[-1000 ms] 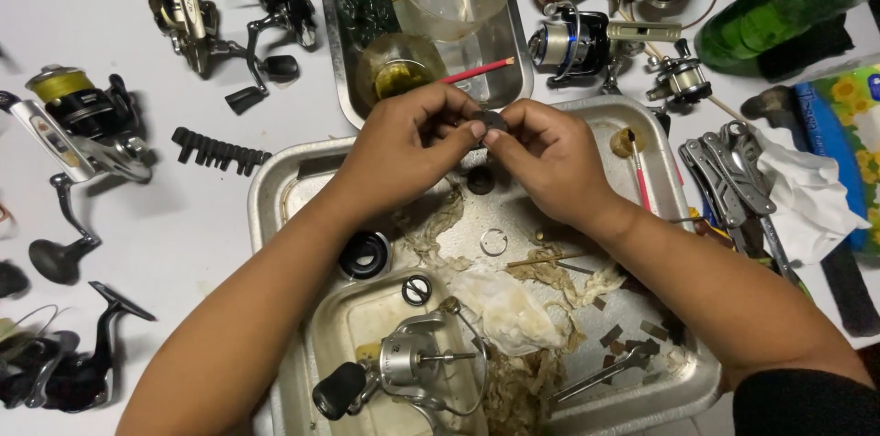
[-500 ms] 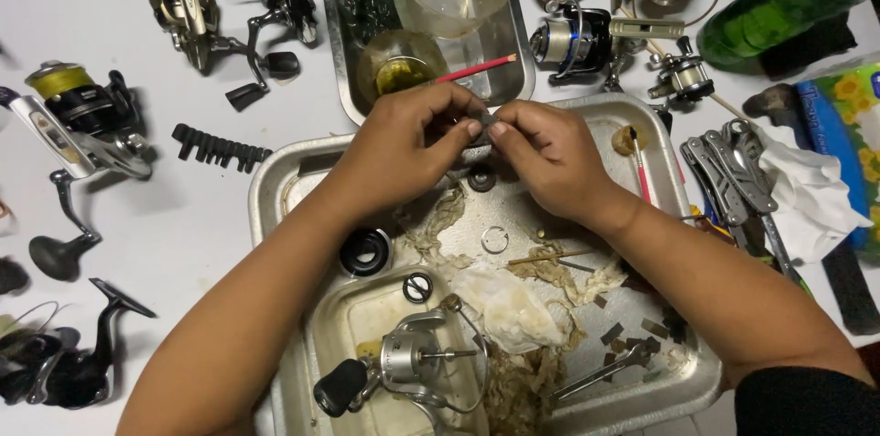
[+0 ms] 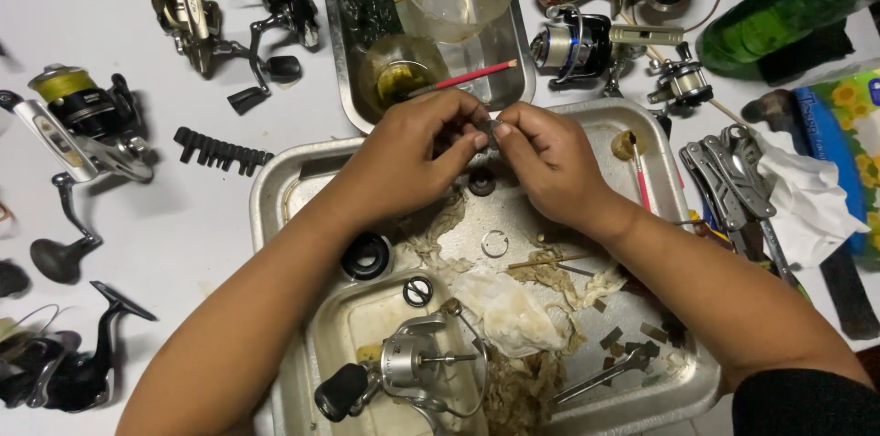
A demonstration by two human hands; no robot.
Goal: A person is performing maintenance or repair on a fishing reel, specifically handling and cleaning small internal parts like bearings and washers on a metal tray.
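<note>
Small dark metal part (image 3: 491,131), mostly hidden, pinched between fingers of left hand (image 3: 417,156) and right hand (image 3: 548,161), held above the steel tray (image 3: 275,181) on the white worktop (image 3: 183,216). Directly below the fingers: black round cap (image 3: 481,182), thin split ring (image 3: 495,243), greasy rags (image 3: 513,312); further below, a stripped silver reel body (image 3: 403,364). Above the fingers a red-handled brush (image 3: 463,78) rests in an oily glass cup (image 3: 396,77); folding multi-tool (image 3: 724,181) to their right, spinning reel (image 3: 87,124) well left.
</note>
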